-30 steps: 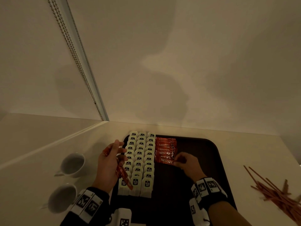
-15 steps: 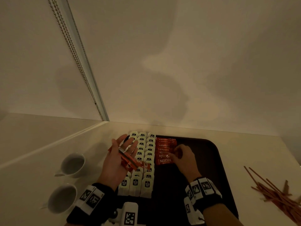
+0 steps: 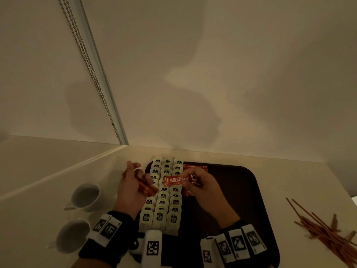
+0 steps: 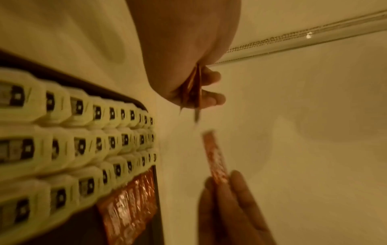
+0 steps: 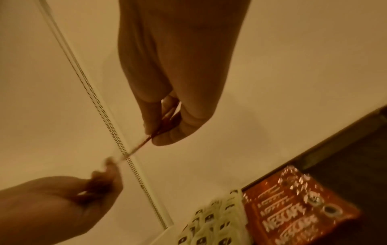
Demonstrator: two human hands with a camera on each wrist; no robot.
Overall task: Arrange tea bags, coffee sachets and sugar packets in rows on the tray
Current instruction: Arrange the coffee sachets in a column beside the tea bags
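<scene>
The right hand point(image 3: 202, 187) pinches one red coffee sachet point(image 3: 176, 180) by its end, held flat above the tea bags point(image 3: 164, 198) that fill three rows on the left of the dark tray point(image 3: 241, 200), while the left hand point(image 3: 131, 188) grips a small bundle of sachets point(image 3: 147, 187) at the tray's left edge. More sachets already lie in a row point(image 5: 293, 208) beside the tea bags. The sachet looks light, thin, limp and glossy, so it would likely slip or flop; holding it near one short end seems best for laying it flat.
</scene>
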